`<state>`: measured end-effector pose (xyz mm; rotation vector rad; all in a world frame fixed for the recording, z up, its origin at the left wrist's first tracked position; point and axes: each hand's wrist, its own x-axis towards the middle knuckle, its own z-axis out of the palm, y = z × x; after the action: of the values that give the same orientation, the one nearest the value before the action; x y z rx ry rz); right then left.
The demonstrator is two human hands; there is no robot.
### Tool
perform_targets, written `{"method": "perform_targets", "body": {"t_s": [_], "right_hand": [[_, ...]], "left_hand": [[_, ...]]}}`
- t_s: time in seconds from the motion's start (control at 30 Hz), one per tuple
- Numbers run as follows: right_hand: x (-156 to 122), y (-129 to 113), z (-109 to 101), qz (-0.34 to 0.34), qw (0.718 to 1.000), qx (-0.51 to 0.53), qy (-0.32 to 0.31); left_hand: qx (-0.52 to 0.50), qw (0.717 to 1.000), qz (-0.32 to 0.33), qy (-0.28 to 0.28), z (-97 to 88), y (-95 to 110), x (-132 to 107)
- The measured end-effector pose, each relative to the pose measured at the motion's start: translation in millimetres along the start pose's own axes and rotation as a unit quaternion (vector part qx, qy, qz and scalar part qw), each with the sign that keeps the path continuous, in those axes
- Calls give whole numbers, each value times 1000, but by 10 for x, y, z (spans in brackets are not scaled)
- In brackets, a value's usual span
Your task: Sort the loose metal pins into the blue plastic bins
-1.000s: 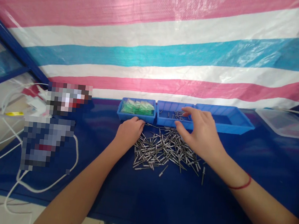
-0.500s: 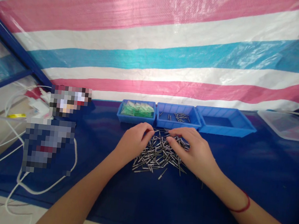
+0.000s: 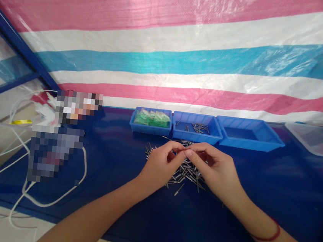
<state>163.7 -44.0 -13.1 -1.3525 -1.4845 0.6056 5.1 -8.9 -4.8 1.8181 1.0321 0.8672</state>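
A heap of blind rivets (image 3: 187, 172), thin metal pins with thicker silvery ends, lies on the blue table. Above it my left hand (image 3: 164, 161) and my right hand (image 3: 217, 167) meet, fingertips touching. Thumb and forefinger are pinched on each hand, and whatever sits between the tips is hidden. Right behind the heap stands a blue bin (image 3: 217, 137) with a few rivets (image 3: 200, 128) inside. To its left, another blue bin (image 3: 149, 129) holds green-and-clear plastic packets (image 3: 153, 117).
A third blue bin (image 3: 251, 145) stands at the right of the row, beside a clear plastic lid or tray (image 3: 315, 141). White cables (image 3: 83, 166) and blurred-out items (image 3: 57, 152) occupy the left side. Behind everything hangs a striped plastic sheet (image 3: 167, 65).
My left hand has moved right and slightly down until its fingertips meet those of my right hand. The right thumb and forefinger have closed together. The view has shifted slightly.
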Motion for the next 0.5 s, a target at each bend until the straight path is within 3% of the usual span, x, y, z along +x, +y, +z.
{"method": "perform_targets", "body": {"t_s": [0.23, 0.5], "right_hand": [[26, -71, -37, -69, 997, -17, -18], [60, -106, -103, -115, 992, -45, -28]], "left_hand": [[16, 998, 25, -57, -18, -1, 27], [-8, 1000, 5, -19, -108, 18, 62]]}}
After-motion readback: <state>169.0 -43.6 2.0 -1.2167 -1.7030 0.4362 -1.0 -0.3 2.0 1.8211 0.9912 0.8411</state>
